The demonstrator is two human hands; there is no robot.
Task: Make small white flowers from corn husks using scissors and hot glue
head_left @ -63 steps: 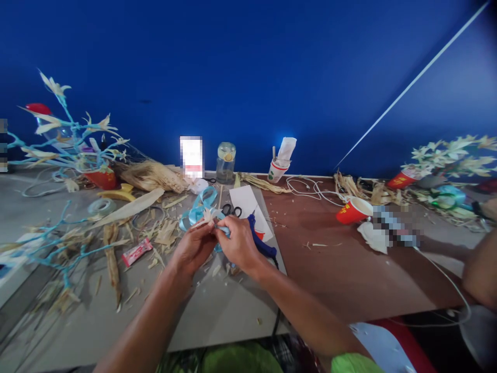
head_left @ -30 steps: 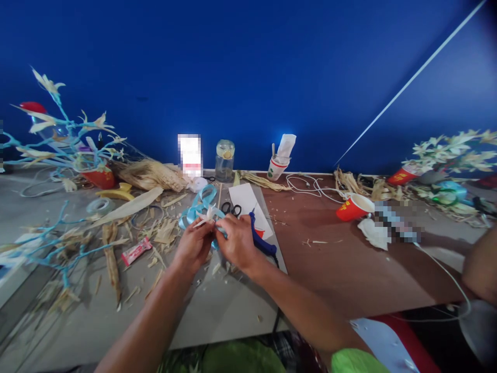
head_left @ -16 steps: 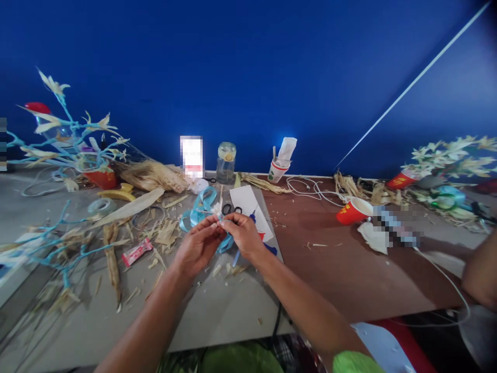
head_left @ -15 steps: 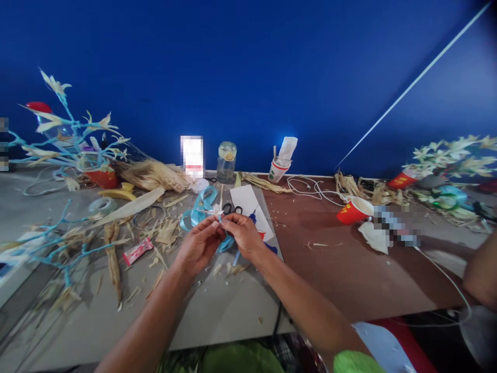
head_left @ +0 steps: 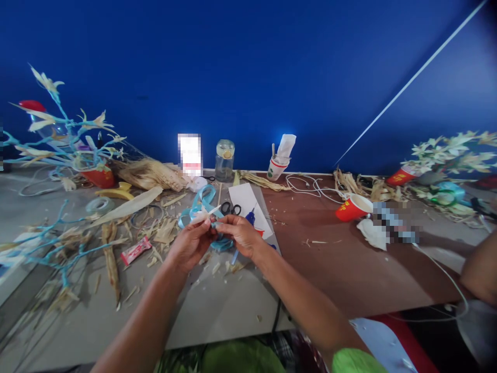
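Note:
My left hand (head_left: 193, 242) pinches a small white flower (head_left: 202, 213) that looks made of corn husk, its petals pointing up and a thin pale strip sticking out to the right. Just beside it, my right hand (head_left: 241, 235) is closed on light blue ribbon (head_left: 219, 224) at the base of the flower. More ribbon hangs beneath the fingers and lies in loops (head_left: 205, 197) behind the hands. Black-handled scissors (head_left: 230, 209) and a blue glue gun (head_left: 250, 215) lie close behind my right hand. The fingers partly hide the join between flower and ribbon.
Husk scraps (head_left: 169, 232), a red wrapper (head_left: 135, 250) and blue-wrapped branches (head_left: 66, 254) lie to the left. A flowered branch stands in a red cup (head_left: 99, 177). A bottle (head_left: 224, 160) stands at the back, another red cup (head_left: 354, 207) at right. A person's arm (head_left: 481, 267) shows at far right.
My hands have moved slightly apart. The flower has tilted and shifted left with my left hand, and the pale strip now shows pointing right. The whole view has shifted a little.

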